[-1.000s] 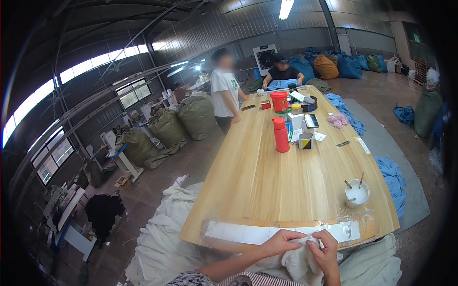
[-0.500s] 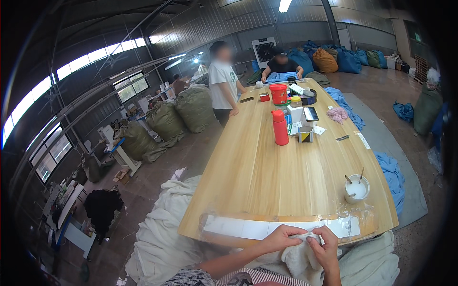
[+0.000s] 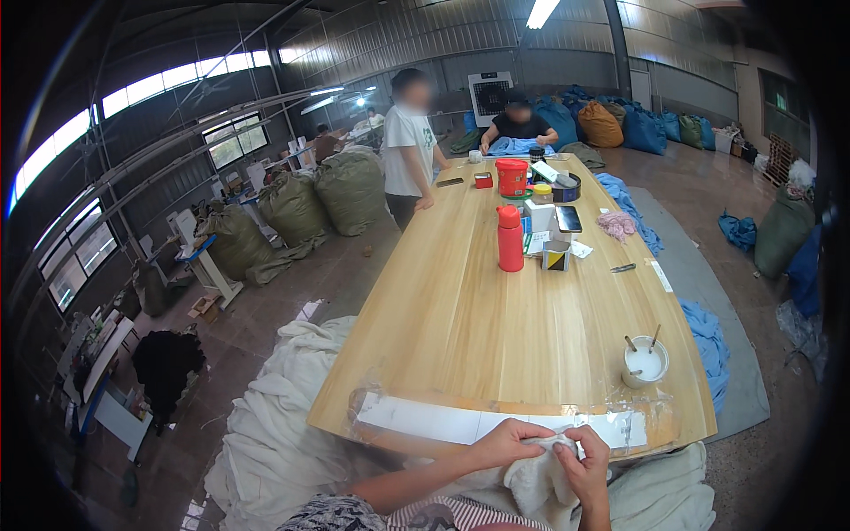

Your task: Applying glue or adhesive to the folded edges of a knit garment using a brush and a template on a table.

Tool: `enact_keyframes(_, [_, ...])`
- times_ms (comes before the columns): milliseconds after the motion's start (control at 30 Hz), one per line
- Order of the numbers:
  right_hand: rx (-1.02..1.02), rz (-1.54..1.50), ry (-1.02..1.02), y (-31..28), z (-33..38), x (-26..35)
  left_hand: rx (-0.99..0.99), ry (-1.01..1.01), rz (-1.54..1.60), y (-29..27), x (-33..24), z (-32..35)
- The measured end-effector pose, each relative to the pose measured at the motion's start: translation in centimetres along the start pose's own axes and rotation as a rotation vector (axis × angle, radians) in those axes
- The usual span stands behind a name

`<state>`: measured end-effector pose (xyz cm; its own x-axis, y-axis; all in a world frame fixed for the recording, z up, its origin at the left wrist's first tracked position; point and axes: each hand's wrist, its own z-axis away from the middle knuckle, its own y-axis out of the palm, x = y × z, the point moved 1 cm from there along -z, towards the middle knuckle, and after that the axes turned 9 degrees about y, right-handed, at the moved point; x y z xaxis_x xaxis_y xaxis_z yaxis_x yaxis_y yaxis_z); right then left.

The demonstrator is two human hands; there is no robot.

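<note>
Both of my hands hold a bunched piece of white cloth (image 3: pixel 542 473) at the near edge of a long wooden table (image 3: pixel 496 327). My left hand (image 3: pixel 506 441) pinches the top of the cloth, its fingers closed on the fabric. My right hand (image 3: pixel 584 460) grips the cloth from the right side, thumb and fingers pressed on it. White paper strips (image 3: pixel 425 418) under clear tape lie along the table edge just beyond my hands.
A white cup with sticks (image 3: pixel 645 361) stands at the right. A red bottle (image 3: pixel 509 239), a red tub (image 3: pixel 511 177), a phone and small boxes sit farther up. White fabric (image 3: pixel 274 425) is heaped on the floor at left. One person stands by the table, another sits at its far end.
The view has tilted down slightly, so table things appear lower. My hands stay on the white cloth with little movement.
</note>
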<state>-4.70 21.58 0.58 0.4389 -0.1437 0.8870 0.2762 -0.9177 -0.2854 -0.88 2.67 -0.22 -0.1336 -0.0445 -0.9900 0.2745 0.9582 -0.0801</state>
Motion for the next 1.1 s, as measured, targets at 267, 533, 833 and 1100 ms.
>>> enact_keyframes(267, [0.01, 0.003, 0.042, 0.1, 0.1, -0.2, -0.02, -0.018, -0.014, 0.1, 0.2, 0.0])
enact_keyframes(533, [-0.006, 0.022, 0.054, 0.1, 0.4, -1.1, -0.011, -0.027, 0.014, 0.1, -0.4, -0.1])
enact_keyframes(833, [-0.031, 0.037, 0.041, 0.1, 0.6, -1.1, 0.018, -0.025, 0.005, 0.4, -0.5, -0.1])
enact_keyframes(1100, [-0.065, -0.052, 0.145, 0.3, 0.8, -0.3, 0.006, -0.064, 0.016, 0.5, -1.0, 0.1])
